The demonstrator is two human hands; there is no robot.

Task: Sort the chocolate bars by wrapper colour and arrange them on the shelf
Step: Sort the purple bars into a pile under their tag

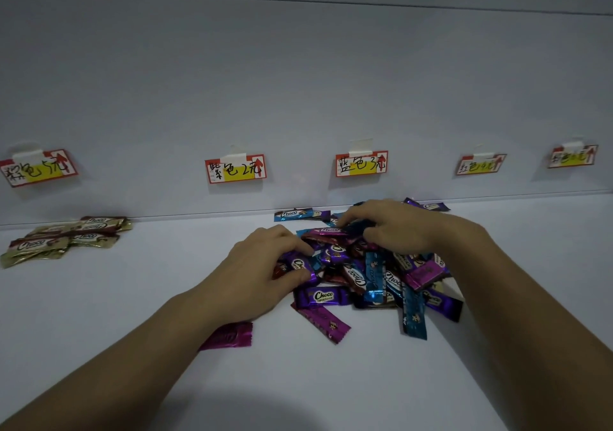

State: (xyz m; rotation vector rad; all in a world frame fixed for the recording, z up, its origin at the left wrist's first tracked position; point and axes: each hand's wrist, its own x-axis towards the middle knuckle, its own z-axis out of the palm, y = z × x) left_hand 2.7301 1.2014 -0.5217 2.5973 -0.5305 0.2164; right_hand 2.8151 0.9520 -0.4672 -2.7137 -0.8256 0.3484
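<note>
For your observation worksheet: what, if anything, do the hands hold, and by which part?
The left hand pinches a shiny purple foil-wrapped chocolate bar by its long edges. The right hand rests on the mixed-colour bar pile; grip unclear.

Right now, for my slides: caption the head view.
Left hand pinches a purple bar, right hand on the mixed pile; gold bars grouped far left.
</note>
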